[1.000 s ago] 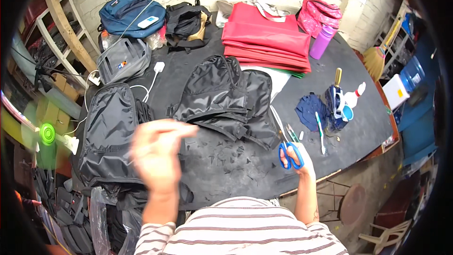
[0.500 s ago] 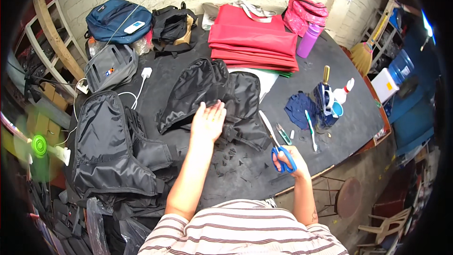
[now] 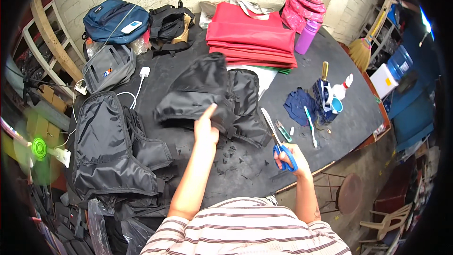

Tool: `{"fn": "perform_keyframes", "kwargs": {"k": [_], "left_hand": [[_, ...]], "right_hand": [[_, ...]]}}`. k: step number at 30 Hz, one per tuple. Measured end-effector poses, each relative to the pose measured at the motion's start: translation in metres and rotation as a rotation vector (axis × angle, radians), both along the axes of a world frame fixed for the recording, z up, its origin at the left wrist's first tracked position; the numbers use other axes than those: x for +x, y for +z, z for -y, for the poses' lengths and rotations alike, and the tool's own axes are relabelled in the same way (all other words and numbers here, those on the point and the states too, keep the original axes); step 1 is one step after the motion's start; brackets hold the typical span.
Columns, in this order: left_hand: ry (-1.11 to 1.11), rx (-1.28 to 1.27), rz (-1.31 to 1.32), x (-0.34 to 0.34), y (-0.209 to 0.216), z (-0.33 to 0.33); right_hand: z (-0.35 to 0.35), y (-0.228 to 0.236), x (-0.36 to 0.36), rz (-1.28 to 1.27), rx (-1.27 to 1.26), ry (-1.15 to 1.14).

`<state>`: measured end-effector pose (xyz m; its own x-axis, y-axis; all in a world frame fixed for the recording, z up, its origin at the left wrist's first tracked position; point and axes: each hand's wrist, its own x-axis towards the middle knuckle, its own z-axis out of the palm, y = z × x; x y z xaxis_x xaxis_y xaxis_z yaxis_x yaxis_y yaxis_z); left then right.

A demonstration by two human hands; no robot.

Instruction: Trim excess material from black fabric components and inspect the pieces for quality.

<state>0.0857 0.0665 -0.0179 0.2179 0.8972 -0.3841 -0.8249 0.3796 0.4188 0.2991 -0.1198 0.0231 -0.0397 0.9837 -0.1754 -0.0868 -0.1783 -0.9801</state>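
A black fabric bag piece (image 3: 191, 97) lies folded in the middle of the dark table, its raised flap slightly blurred. My left hand (image 3: 206, 130) is at its near edge, index finger stretched out against the fabric; the other fingers are partly hidden. In my right hand (image 3: 298, 158) are blue-handled scissors (image 3: 278, 150), blades pointing away from me and slightly apart, nothing between them. Beside the blades lie thread snips (image 3: 284, 131) and a toothbrush (image 3: 311, 126). Small black scraps (image 3: 231, 151) are scattered nearer to me.
Another black bag piece (image 3: 104, 134) lies at left, below a grey bag (image 3: 109, 68). Along the back are a blue backpack (image 3: 111, 19), stacked red fabric (image 3: 250, 40) and a purple bottle (image 3: 306, 38). At right stand a tool holder (image 3: 323, 97) and a white bottle (image 3: 340, 89).
My left hand has turned from palm up to a pointing shape. The black fabric's near part has flopped over toward me and to the left. The scissors stay almost in place.
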Motion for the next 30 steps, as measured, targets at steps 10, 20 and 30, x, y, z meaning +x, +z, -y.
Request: {"fn": "perform_keyframes", "kwargs": {"k": [10,20,30], "left_hand": [[-0.147,0.099,-0.095,0.021,0.017,0.055],[-0.144,0.109,-0.14,0.037,0.031,0.076],[-0.133,0.188,-0.143,0.042,0.019,0.072]], "right_hand": [[0.0,-0.03,-0.032,-0.072,0.013,-0.066],[0.003,-0.024,-0.048,-0.096,0.011,-0.012],[0.004,-0.023,-0.048,-0.176,0.022,0.041]]}}
